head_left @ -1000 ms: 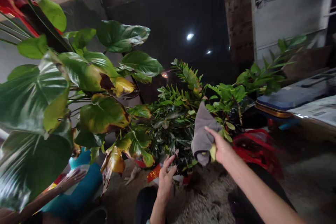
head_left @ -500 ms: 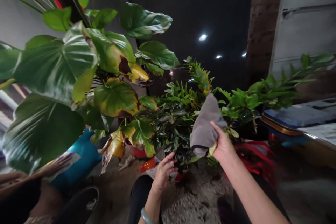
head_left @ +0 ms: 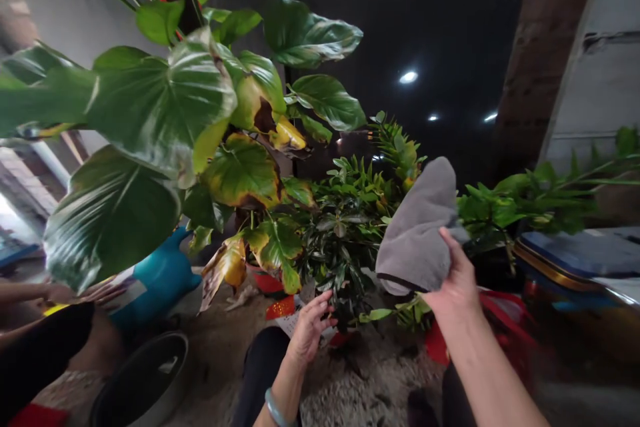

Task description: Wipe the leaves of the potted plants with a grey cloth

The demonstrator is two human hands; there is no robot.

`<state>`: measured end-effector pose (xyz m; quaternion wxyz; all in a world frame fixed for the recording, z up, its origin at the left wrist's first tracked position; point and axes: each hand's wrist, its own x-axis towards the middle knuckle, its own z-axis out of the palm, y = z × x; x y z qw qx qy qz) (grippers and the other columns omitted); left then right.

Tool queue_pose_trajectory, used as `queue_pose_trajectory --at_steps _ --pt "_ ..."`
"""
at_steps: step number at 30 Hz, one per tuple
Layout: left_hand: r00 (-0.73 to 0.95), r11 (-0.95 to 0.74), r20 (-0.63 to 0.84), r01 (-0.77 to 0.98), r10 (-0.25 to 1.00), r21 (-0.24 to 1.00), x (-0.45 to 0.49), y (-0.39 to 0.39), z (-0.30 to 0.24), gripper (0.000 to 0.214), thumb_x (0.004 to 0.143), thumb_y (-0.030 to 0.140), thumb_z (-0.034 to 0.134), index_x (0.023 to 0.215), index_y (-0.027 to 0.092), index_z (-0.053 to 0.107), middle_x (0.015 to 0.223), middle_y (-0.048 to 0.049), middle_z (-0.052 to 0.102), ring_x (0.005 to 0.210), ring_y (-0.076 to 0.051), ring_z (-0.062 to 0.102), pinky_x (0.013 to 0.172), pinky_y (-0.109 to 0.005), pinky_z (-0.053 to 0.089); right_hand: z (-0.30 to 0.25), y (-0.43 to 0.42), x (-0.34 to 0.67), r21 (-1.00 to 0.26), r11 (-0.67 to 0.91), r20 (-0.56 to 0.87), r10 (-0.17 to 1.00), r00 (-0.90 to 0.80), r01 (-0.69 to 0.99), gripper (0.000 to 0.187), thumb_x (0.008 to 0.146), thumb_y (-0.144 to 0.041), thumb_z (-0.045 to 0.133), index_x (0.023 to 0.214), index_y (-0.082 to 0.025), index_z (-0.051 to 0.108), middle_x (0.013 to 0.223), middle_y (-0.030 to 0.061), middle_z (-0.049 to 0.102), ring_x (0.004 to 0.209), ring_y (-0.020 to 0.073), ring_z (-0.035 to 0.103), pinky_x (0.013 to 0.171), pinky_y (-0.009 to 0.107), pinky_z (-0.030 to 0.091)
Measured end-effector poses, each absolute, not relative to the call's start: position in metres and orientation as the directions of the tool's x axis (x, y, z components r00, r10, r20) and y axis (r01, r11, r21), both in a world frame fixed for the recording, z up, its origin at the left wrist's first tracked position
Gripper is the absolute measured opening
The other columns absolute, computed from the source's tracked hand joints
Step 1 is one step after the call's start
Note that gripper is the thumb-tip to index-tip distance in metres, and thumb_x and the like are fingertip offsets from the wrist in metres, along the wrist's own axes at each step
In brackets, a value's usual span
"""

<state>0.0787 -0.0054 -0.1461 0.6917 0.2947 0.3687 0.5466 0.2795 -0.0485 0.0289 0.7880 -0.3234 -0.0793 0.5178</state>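
My right hand (head_left: pixel 456 287) grips a grey cloth (head_left: pixel 419 230), held up against the leaves of a small bushy potted plant (head_left: pixel 350 220). My left hand (head_left: pixel 309 327) is low at the base of that plant, fingers slightly curled and apart, touching its lower stems near a red pot (head_left: pixel 273 283). A bracelet sits on my left wrist. A large-leaved plant (head_left: pixel 150 113) with yellow and brown patches spreads over the left half of the view.
A teal jug (head_left: pixel 160 277) and a dark round bowl (head_left: pixel 140 380) are at lower left, where another person's hand (head_left: pixel 100 292) reaches in. A dark panel (head_left: pixel 425 60) stands behind the plants. Blue boxes (head_left: pixel 575 253) and a red basket (head_left: pixel 500 327) lie at right. Ground is gravelly.
My right hand has lifted the grey cloth higher and slightly right along the plant. The view has shifted left and down. My left hand stays at the plant's base.
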Motion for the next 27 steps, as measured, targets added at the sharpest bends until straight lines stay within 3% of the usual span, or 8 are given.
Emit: queue_pose_trajectory --at_steps 4,7,10,14,16,18,23,27 --pt "0.148 0.271 -0.228 -0.555 0.962 0.786 0.08 -0.006 -0.144 0.041 0.043 0.032 0.086 0.079 0.015 0.077 0.079 -0.009 0.07 0.07 -0.018 0.058 0.065 -0.03 0.047 -0.016 -0.056 0.241 -0.547 -0.226 -0.489 0.868 0.089 -0.806 0.018 0.057 -0.03 0.08 0.067 -0.02 0.068 0.063 0.0037 0.073 0.081 0.029 0.072 0.084 0.043 0.054" --pt "0.158 0.289 -0.242 -0.574 0.957 0.766 0.079 -0.006 -0.142 0.039 0.042 0.032 0.086 0.075 0.015 0.077 0.074 -0.0069 0.07 0.067 -0.016 0.058 0.063 -0.028 0.047 -0.051 -0.093 0.23 -0.605 -0.389 -0.545 0.838 0.006 -0.695 0.031 0.054 -0.032 0.084 0.08 -0.018 0.073 0.075 0.0076 0.076 0.093 0.0322 0.07 0.088 0.044 0.052" --pt "0.164 0.273 -0.218 -0.587 0.962 0.762 0.078 -0.007 -0.141 0.038 0.045 0.032 0.085 0.078 0.015 0.077 0.073 -0.0073 0.07 0.067 -0.016 0.057 0.064 -0.029 0.047 -0.045 -0.116 0.256 -0.66 -0.306 -0.501 0.86 0.099 -0.686 0.035 0.05 -0.032 0.086 0.081 -0.021 0.074 0.079 0.0069 0.076 0.096 0.0333 0.069 0.089 0.044 0.052" --pt "0.188 0.269 -0.194 -0.585 0.963 0.765 0.079 -0.007 -0.143 0.039 0.048 0.03 0.084 0.083 0.014 0.077 0.075 -0.0091 0.07 0.07 -0.018 0.057 0.065 -0.031 0.046 0.005 -0.092 0.295 -0.749 0.254 -0.158 0.828 0.538 -0.612 0.025 0.049 -0.034 0.083 0.07 -0.027 0.071 0.069 0.0031 0.074 0.09 0.032 0.069 0.087 0.044 0.053" --pt "0.203 0.286 -0.205 -0.58 0.958 0.763 0.08 -0.007 -0.146 0.039 0.047 0.029 0.085 0.082 0.014 0.077 0.074 -0.0087 0.069 0.069 -0.018 0.057 0.065 -0.031 0.046 0.018 -0.068 0.295 -0.733 0.398 -0.056 0.773 0.632 -0.552 0.021 0.055 -0.033 0.08 0.072 -0.028 0.069 0.068 -0.0004 0.073 0.087 0.0275 0.07 0.087 0.042 0.053" --pt "0.217 0.302 -0.214 -0.577 0.952 0.759 0.081 -0.006 -0.15 0.04 0.045 0.028 0.086 0.082 0.014 0.077 0.075 -0.0086 0.069 0.07 -0.017 0.057 0.065 -0.031 0.045 0.01 -0.054 0.281 -0.738 0.291 -0.134 0.821 0.555 -0.609 0.022 0.055 -0.031 0.079 0.073 -0.026 0.068 0.065 -0.0016 0.072 0.082 0.026 0.07 0.084 0.042 0.054" --pt "0.216 0.312 -0.229 -0.562 0.949 0.766 0.078 -0.003 -0.157 0.038 0.048 0.028 0.085 0.082 0.015 0.076 0.075 -0.006 0.068 0.07 -0.017 0.057 0.064 -0.029 0.044 -0.056 -0.091 0.235 -0.739 -0.328 -0.461 0.883 0.087 -0.589 0.043 0.053 -0.04 0.084 0.086 -0.018 0.069 0.071 0.006 0.074 0.088 0.0325 0.07 0.079 0.044 0.055" --pt "0.251 0.327 -0.219 -0.568 0.943 0.755 0.077 -0.003 -0.156 0.037 0.049 0.026 0.083 0.084 0.014 0.075 0.075 -0.0055 0.068 0.074 -0.019 0.059 0.069 -0.029 0.044 -0.058 -0.131 0.231 -0.825 -0.31 -0.377 0.925 0.053 -0.473 0.054 0.052 -0.038 0.086 0.1 -0.02 0.067 0.089 0.0081 0.076 0.092 0.0328 0.069 0.079 0.042 0.054"
